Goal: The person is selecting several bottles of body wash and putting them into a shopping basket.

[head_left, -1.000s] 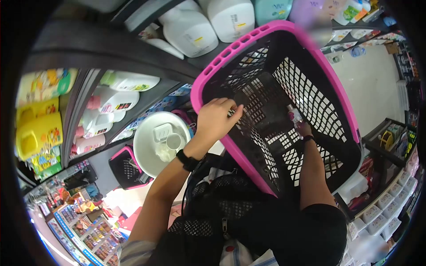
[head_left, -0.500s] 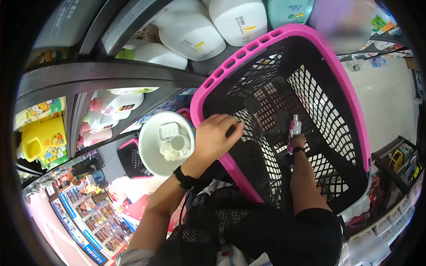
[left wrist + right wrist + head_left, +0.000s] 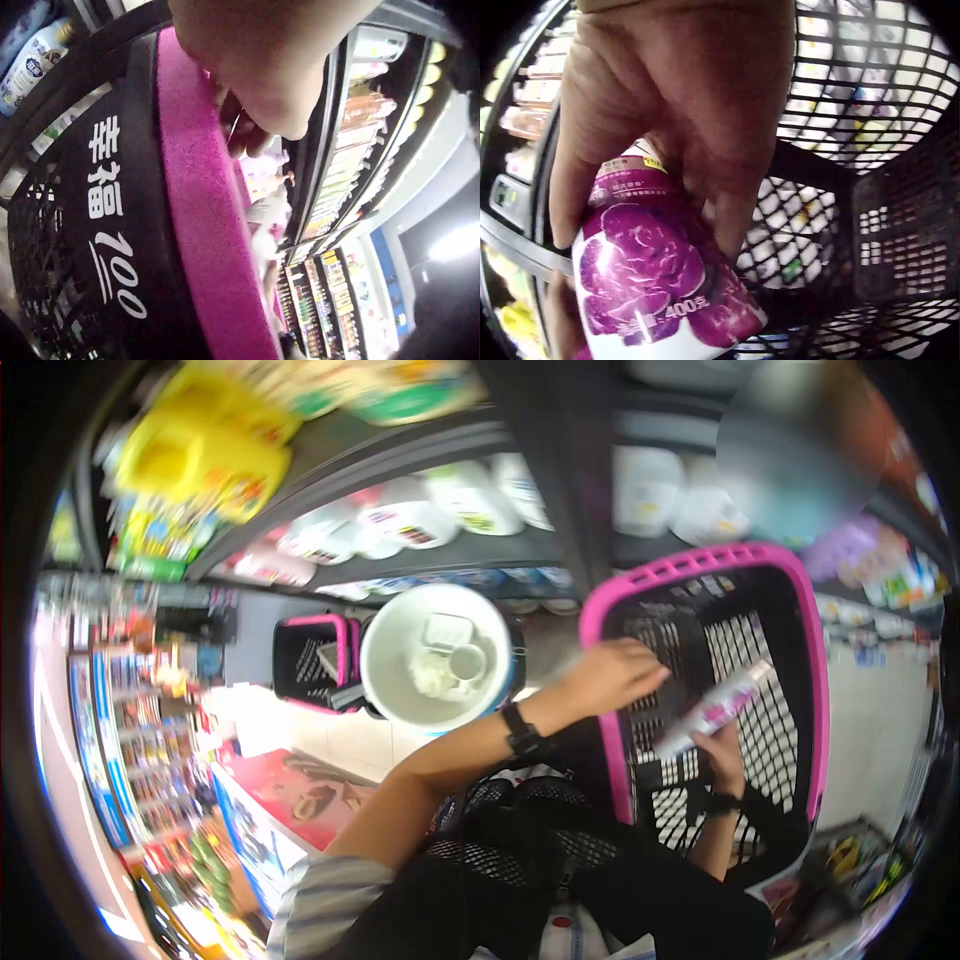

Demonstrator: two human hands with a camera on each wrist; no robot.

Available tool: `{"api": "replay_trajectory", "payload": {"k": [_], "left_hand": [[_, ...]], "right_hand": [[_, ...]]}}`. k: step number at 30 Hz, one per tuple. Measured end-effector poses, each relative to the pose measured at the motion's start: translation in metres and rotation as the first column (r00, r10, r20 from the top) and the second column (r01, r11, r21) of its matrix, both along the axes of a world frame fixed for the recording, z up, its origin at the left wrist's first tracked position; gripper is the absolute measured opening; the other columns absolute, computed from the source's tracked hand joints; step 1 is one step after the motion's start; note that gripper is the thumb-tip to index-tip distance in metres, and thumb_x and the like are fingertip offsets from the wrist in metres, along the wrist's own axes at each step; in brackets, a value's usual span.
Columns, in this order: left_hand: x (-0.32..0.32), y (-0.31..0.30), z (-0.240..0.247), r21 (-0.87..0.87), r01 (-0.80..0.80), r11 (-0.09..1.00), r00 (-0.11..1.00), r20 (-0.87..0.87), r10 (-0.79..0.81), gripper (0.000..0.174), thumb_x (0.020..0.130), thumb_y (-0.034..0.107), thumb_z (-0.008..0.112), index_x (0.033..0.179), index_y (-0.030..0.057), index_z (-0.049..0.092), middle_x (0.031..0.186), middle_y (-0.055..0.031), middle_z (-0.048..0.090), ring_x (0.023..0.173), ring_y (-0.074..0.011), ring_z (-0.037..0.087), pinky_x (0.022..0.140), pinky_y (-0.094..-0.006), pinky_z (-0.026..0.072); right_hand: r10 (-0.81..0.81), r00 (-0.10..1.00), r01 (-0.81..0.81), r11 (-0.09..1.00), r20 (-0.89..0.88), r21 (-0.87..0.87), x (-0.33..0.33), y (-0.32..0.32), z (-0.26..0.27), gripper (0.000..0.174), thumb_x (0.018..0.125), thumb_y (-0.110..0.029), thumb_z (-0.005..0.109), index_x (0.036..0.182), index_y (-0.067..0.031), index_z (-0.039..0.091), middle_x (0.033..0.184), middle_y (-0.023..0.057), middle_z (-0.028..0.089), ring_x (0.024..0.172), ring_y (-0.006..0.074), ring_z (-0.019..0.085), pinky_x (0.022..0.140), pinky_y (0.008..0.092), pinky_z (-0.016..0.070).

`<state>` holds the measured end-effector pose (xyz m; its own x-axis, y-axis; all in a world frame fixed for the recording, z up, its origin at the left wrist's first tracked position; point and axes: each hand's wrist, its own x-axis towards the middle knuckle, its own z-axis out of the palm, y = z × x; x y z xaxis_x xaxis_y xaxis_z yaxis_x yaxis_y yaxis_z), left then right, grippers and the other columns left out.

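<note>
My right hand (image 3: 722, 750) grips a white bottle (image 3: 706, 712) with a purple flower label, over the inside of a deep black basket with a pink rim (image 3: 818, 690). In the right wrist view, the fingers and thumb wrap around the bottle (image 3: 641, 262), which is marked 400 in white. The left hand (image 3: 617, 675) lies across the basket's near left rim, its fingers loosely bent over the inside. From the left wrist, the pink rim (image 3: 206, 202) passes under that hand (image 3: 259, 67); the fingers are partly hidden.
Left of the basket stands a white bucket (image 3: 385, 650) holding a mug (image 3: 467, 662) and a soap dish. A smaller black-and-pink basket (image 3: 300, 695) is beyond it. Shelves with white bottles (image 3: 400, 515) and yellow jugs (image 3: 190, 450) run along the back.
The head view has swung left, so the basket appears farther right. My right hand has lifted the bottle up from the basket's bottom and tilted it. The left hand stays at the rim.
</note>
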<state>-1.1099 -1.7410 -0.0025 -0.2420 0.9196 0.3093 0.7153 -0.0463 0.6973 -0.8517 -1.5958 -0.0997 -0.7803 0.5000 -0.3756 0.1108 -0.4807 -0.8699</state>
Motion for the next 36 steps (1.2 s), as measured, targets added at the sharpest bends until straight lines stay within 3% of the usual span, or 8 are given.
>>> {"api": "replay_trajectory", "payload": {"k": [6, 9, 16, 22, 25, 26, 31, 36], "left_hand": [[-0.023, -0.085, 0.028, 0.208, -0.069, 0.976, 0.988, -0.119, 0.095, 0.021, 0.088, 0.019, 0.061, 0.075, 0.0020, 0.059, 0.077, -0.0106, 0.060, 0.075, -0.0302, 0.060, 0.066, -0.0410, 0.0495], [-0.049, -0.169, 0.028, -0.115, -0.118, 0.986, 0.962, -0.261, 0.084, 0.027, 0.090, 0.027, 0.057, 0.079, 0.0040, 0.064, 0.079, -0.0113, 0.063, 0.077, -0.0306, 0.062, 0.067, -0.0413, 0.0513], [-0.075, -0.386, -0.026, -0.713, -0.453, 0.535, 0.871, -0.225, 0.437, 0.018, 0.087, 0.016, 0.055, 0.086, 0.0083, 0.071, 0.087, -0.0157, 0.068, 0.085, -0.0344, 0.066, 0.074, -0.0461, 0.0526], [-0.064, -0.487, -0.048, -0.799, -0.469, 0.376, 0.719, -0.098, 0.688, 0.025, 0.088, 0.022, 0.054, 0.092, 0.0022, 0.069, 0.094, -0.0193, 0.069, 0.087, -0.0378, 0.066, 0.075, -0.0480, 0.0521], [-0.076, -0.492, -0.060, -0.789, -0.370, 0.490, 0.789, 0.012, 0.615, 0.028, 0.089, 0.026, 0.055, 0.098, 0.0025, 0.067, 0.097, -0.0200, 0.068, 0.089, -0.0384, 0.065, 0.078, -0.0480, 0.0513], [-0.082, -0.491, -0.070, -0.740, -0.361, 0.568, 0.810, 0.053, 0.584, 0.029, 0.089, 0.028, 0.056, 0.098, 0.0025, 0.067, 0.097, -0.0194, 0.068, 0.091, -0.0379, 0.065, 0.079, -0.0479, 0.0510], [-0.130, -0.440, -0.034, -0.446, -0.167, 0.879, 0.961, 0.127, 0.247, 0.027, 0.093, 0.026, 0.054, 0.099, 0.0032, 0.066, 0.092, -0.0159, 0.066, 0.089, -0.0374, 0.062, 0.081, -0.0439, 0.0487], [-0.127, -0.377, 0.040, -0.220, -0.070, 0.973, 0.955, 0.268, 0.129, 0.029, 0.096, 0.026, 0.052, 0.103, 0.0010, 0.065, 0.101, -0.0149, 0.067, 0.093, -0.0307, 0.064, 0.080, -0.0391, 0.0505]], "right_hand": [[0.193, 0.898, -0.150, 0.979, -0.395, 0.137, -0.060, -0.027, 0.143, 0.088, 0.055, -0.031, 0.093, 0.121, -0.0038, 0.042, 0.107, 0.0102, 0.054, 0.101, 0.0253, 0.056, 0.093, 0.0425, 0.0474], [0.236, 0.871, -0.128, 0.956, -0.431, 0.264, -0.113, -0.063, 0.181, 0.094, 0.048, -0.037, 0.096, 0.119, -0.0052, 0.043, 0.103, 0.0077, 0.052, 0.098, 0.0228, 0.056, 0.090, 0.0408, 0.0486], [0.408, 0.849, -0.286, 0.890, -0.336, 0.356, -0.265, -0.185, 0.196, 0.072, 0.067, -0.001, 0.077, 0.128, -0.0036, 0.039, 0.114, 0.0121, 0.053, 0.109, 0.0242, 0.054, 0.097, 0.0379, 0.0446], [0.296, 0.931, -0.292, 0.955, -0.213, 0.048, -0.295, -0.284, 0.179, 0.040, 0.093, -0.035, 0.058, 0.117, -0.0061, 0.046, 0.100, 0.0070, 0.054, 0.094, 0.0198, 0.055, 0.080, 0.0329, 0.0484], [0.211, 0.941, -0.301, 0.880, -0.265, -0.367, -0.293, -0.332, 0.185, 0.049, 0.094, -0.056, 0.046, 0.104, -0.0085, 0.048, 0.082, 0.0035, 0.042, 0.072, 0.0152, 0.045, 0.062, 0.0267, 0.0381], [0.235, 0.895, -0.402, 0.796, -0.380, -0.453, -0.284, -0.327, 0.159, 0.054, 0.094, -0.060, 0.042, 0.113, -0.0092, 0.049, 0.096, 0.0072, 0.052, 0.082, 0.0199, 0.052, 0.077, 0.0333, 0.0459], [0.088, 0.951, -0.195, 0.916, -0.297, -0.352, -0.245, -0.365, 0.156, 0.052, 0.094, -0.044, 0.054, 0.127, -0.0071, 0.040, 0.110, 0.0132, 0.055, 0.103, 0.0340, 0.060, 0.085, 0.0532, 0.0527], [-0.016, 0.968, -0.037, 0.979, -0.252, -0.202, -0.193, -0.370, 0.161, 0.050, 0.090, -0.029, 0.059, 0.131, -0.0074, 0.039, 0.123, 0.0125, 0.054, 0.112, 0.0295, 0.057, 0.094, 0.0481, 0.0482]]}}
